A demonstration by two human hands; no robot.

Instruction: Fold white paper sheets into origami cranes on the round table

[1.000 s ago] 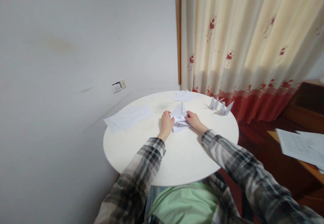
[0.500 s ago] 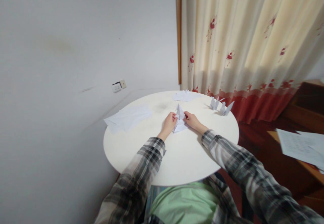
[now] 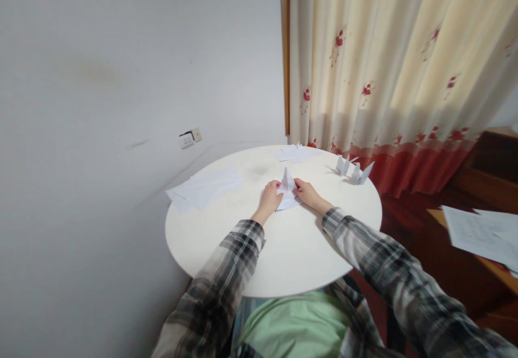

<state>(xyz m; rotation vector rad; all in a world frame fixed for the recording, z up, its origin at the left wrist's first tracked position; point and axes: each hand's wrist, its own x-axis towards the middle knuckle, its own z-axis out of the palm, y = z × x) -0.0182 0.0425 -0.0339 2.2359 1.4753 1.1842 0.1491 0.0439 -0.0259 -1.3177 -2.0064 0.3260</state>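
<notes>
A partly folded white paper piece (image 3: pixel 287 190) lies on the round white table (image 3: pixel 283 250), its point standing up between my hands. My left hand (image 3: pixel 270 198) is closed, pinching the paper's left side. My right hand (image 3: pixel 306 192) is closed on its right side with the fingertips pressed to the fold. Both plaid sleeves reach in from the near edge.
Two finished paper cranes (image 3: pixel 353 170) stand at the table's far right. Flat white sheets (image 3: pixel 205 187) lie at the far left and more paper (image 3: pixel 295 153) at the back. A flowered curtain (image 3: pixel 388 77) hangs behind. A wooden desk with printed papers (image 3: pixel 481 234) stands on the right.
The paper has been folded narrower, its flap drawn in from a wide spread. My left hand moved right onto the fold, and both hands now sit closer together.
</notes>
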